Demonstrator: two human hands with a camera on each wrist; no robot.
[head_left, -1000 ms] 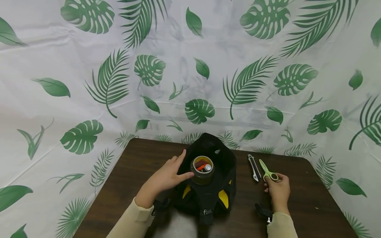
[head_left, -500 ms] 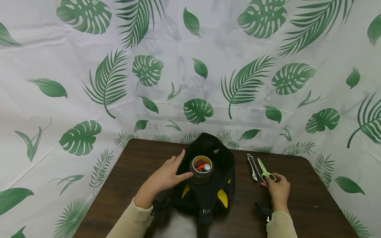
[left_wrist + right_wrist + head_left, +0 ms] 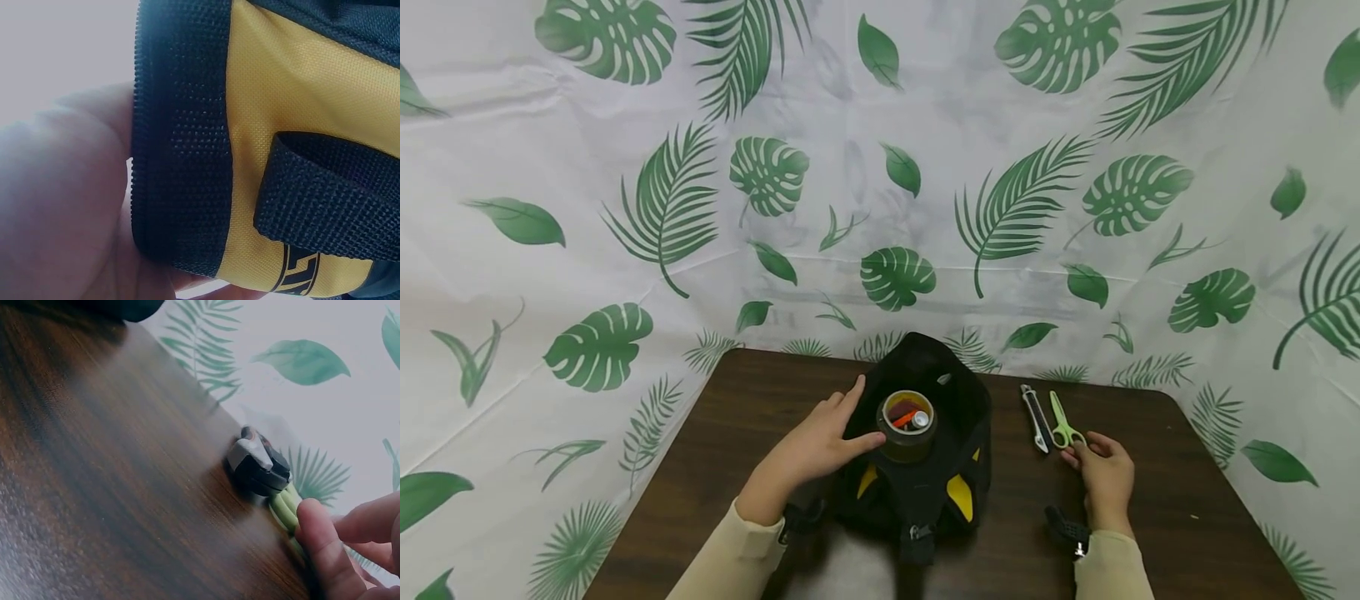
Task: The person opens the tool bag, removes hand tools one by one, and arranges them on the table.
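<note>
A black and yellow tool bag (image 3: 917,492) stands open on the table. My left hand (image 3: 816,446) rests against its left rim, thumb and index finger straight and spread, thumb tip beside a round dark container (image 3: 908,442) inside. In the left wrist view the hand (image 3: 62,206) lies along the bag's zipped edge (image 3: 181,137); the fingers are mostly hidden. My right hand (image 3: 1105,475) pinches the handle of light green scissors (image 3: 1064,427), blades pointing to the back. A grey and black utility knife (image 3: 1036,419) lies just left of the scissors.
The container holds an orange piece (image 3: 904,419) and a silver round-ended piece (image 3: 920,420). A dark wooden table (image 3: 737,400) carries everything. Behind it hangs a white leaf-printed cloth (image 3: 820,275). Beside the right wrist is a black strap-like piece (image 3: 1066,529).
The scissors have shifted slightly and turned more upright in the head view, closer in line with the utility knife, the right hand still at their handle. My left hand stays at the bag.
</note>
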